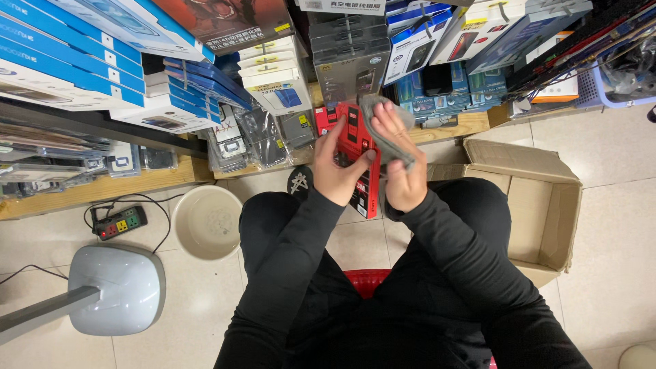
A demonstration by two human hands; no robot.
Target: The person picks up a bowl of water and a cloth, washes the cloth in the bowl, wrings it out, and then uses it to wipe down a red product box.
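Note:
My left hand [338, 171] grips a flat red and black packaged box [355, 140], held upright in front of my knees. My right hand [400, 160] holds a grey cloth [374, 109] pressed against the right side of the box. Both arms wear black sleeves. I sit on a red stool [365, 279], only a sliver of which shows between my legs. Part of the box is hidden behind my hands.
A low wooden shelf [102, 188] carries stacked blue, white and dark product boxes [277, 75]. An open cardboard box [543, 205] stands on the tiled floor at right. At left lie a beige basin [205, 222], a power strip [121, 222] and a grey fan base [116, 287].

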